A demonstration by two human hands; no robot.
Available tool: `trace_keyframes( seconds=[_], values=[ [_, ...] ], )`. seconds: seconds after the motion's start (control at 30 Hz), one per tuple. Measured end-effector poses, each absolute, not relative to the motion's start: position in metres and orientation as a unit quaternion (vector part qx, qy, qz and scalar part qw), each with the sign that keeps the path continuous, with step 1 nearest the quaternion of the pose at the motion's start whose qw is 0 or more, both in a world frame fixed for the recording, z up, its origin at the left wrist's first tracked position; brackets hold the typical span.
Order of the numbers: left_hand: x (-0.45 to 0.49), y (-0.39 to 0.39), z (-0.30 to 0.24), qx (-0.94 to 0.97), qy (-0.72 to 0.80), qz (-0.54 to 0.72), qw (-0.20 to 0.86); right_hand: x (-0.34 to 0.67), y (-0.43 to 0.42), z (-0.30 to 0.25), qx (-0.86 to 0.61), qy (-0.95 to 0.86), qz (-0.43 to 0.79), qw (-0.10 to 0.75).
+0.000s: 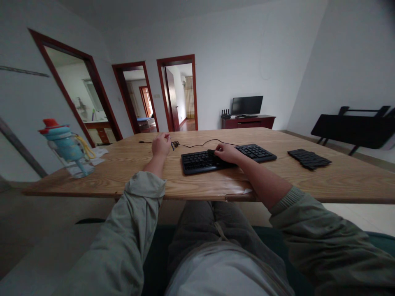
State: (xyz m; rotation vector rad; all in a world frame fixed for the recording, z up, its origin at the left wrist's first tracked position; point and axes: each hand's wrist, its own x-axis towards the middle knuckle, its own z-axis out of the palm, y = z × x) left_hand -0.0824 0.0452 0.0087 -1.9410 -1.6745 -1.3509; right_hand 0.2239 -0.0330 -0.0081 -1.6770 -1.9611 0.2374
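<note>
A black keyboard [228, 158] lies on the wooden table [197, 181] in front of me, its cable [200, 144] trailing off to the left. My right hand [226, 153] rests on the keys near the keyboard's middle, fingers curled and pressed down on them. My left hand [161, 144] is raised over the table left of the keyboard, closed around a thin dark tool [171, 144] whose tip pokes out near the cable's end. What the tool is I cannot make out.
A blue water bottle with a red cap [66, 146] stands on papers at the table's left end. A pile of loose black keycaps or a pad [309, 158] lies to the right. A dark bench [354, 128] stands right; a TV [247, 105] at the far wall.
</note>
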Motion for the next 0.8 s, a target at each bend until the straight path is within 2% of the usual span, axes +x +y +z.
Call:
trace_keyframes(
  seconds=[0.47,0.8],
  values=[
    [-0.0820,0.0467,0.0067,-0.657,-0.565,-0.486,0.111,0.2231,-0.0356,-0.0058,-0.630,-0.727,0.079,0.263],
    [-0.0839,0.0511,0.0016,-0.676,-0.579,-0.451,0.065,0.2237,-0.0333,-0.0081,-0.624,-0.727,0.085,0.272]
  ],
)
